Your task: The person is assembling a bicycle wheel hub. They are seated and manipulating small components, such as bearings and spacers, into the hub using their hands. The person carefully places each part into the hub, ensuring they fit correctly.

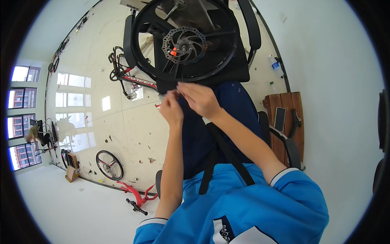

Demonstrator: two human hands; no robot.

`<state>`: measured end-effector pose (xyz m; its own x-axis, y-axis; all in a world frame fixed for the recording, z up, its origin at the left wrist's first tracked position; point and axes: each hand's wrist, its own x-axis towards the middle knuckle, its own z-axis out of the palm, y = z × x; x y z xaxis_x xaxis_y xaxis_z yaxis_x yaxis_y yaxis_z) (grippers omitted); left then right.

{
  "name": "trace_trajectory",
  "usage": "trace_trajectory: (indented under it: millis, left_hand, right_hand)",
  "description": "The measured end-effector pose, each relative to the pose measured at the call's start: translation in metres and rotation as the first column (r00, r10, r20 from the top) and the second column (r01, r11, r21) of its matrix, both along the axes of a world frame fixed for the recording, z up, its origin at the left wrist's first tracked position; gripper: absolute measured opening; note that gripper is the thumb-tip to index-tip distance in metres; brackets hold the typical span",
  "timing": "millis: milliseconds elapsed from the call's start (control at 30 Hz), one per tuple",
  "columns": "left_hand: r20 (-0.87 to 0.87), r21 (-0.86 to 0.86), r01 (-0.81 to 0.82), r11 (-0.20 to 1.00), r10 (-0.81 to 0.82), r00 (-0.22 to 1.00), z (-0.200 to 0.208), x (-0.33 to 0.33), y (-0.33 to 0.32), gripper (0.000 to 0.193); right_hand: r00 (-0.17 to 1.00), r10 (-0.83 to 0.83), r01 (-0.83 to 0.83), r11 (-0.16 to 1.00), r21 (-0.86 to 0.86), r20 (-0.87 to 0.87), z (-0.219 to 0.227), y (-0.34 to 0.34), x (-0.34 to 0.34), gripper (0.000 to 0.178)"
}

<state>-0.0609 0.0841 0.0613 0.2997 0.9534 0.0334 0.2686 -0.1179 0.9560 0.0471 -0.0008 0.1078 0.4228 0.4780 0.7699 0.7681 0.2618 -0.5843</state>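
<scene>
A black bicycle wheel [140, 55] with a drilled metal brake disc [195, 40] lies on the seat of a black chair [240, 72] in front of me. Just below the wheel's near rim, my two hands are close together. My left hand [172, 110] is closed with the fingers curled in; whatever it pinches is hidden. My right hand [201, 99] reaches in from the right, its fingers pressed together and tips beside the rim. Anything between those fingertips is too small to make out. An orange piece [174, 51] shows beside the hub.
A red and black bike frame [140, 81] lies on the floor at left. Farther down are another wheel [109, 165] and a red frame part [136, 194]. On the right, a wooden crate [286, 138] carries a phone [280, 119]. A bottle [276, 66] lies near the wall.
</scene>
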Motion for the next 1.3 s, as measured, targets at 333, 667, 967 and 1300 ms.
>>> trace_trajectory:
  millis: [333,667,967,1300]
  left_hand:
    - [-0.720,0.223,0.629,0.745,-0.309,0.622,-0.062,0.121,0.052,0.027]
    - [-0.792,-0.220,0.608,0.763,-0.504,0.346,-0.067,0.174,0.048,0.039]
    - [-0.787,-0.306,0.430,0.849,-0.480,0.388,-0.064,0.207,0.047,0.061]
    - [-0.876,-0.253,0.438,0.863,-0.396,0.275,-0.118,0.215,0.078,0.055]
  right_hand:
    - [0.653,-0.341,0.245,0.940,-0.237,-0.676,-0.073,-0.058,0.049,0.012]
    - [0.505,-0.261,0.195,0.963,-0.186,-0.822,-0.081,-0.052,0.054,0.012]
    - [0.429,-0.203,0.131,0.978,-0.161,-0.880,-0.083,-0.053,0.052,0.012]
    - [0.398,-0.200,0.143,0.977,-0.155,-0.895,-0.089,-0.051,0.053,0.013]
